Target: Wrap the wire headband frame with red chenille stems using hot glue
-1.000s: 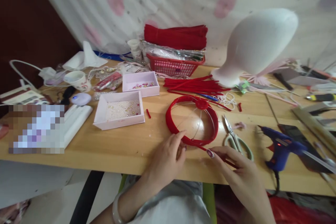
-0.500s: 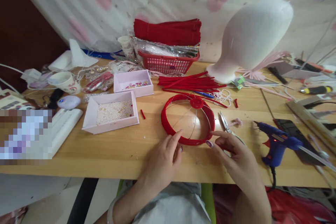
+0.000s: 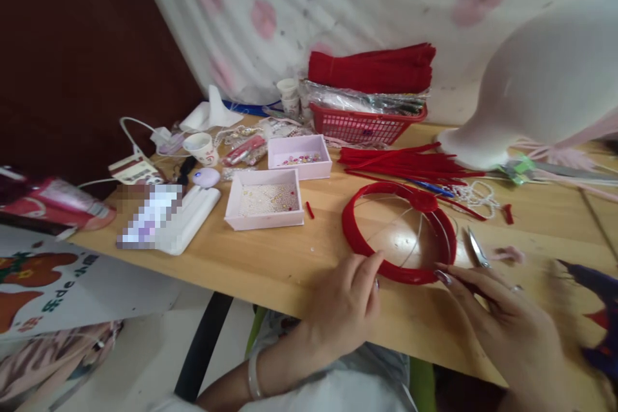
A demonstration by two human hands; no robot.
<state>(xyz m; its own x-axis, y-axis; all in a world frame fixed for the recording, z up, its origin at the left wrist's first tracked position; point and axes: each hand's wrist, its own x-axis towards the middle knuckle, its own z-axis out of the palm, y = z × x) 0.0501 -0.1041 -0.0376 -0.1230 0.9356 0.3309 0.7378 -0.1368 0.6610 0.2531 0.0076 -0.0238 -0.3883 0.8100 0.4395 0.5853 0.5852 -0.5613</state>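
Note:
A ring-shaped frame (image 3: 355, 235) wrapped in red velvety material lies on the table before me. Thin wires arch across it to a small red disc (image 3: 423, 200) at its far side. My left hand (image 3: 345, 299) is closed on the near left rim, index finger along the top edge and thumb below. At the near right rim, the thumb and fingers of my right hand (image 3: 512, 322) pinch the band. Scissors (image 3: 477, 248) lie just beyond my right hand, partly hidden by it. A short red piece (image 3: 309, 210) rests left of the frame.
Two white boxes hold beads (image 3: 264, 211) and coloured gems (image 3: 299, 167). Behind the frame lie red fuzzy stems (image 3: 405, 164), near a red basket (image 3: 367, 123) and a white mannequin head (image 3: 555, 84). A blue glue gun (image 3: 596, 283) sits at right, blurred.
My view has swung left, so everything appears further right, and a pink bottle shows at the left edge. Both hands stay at the frame's near rim.

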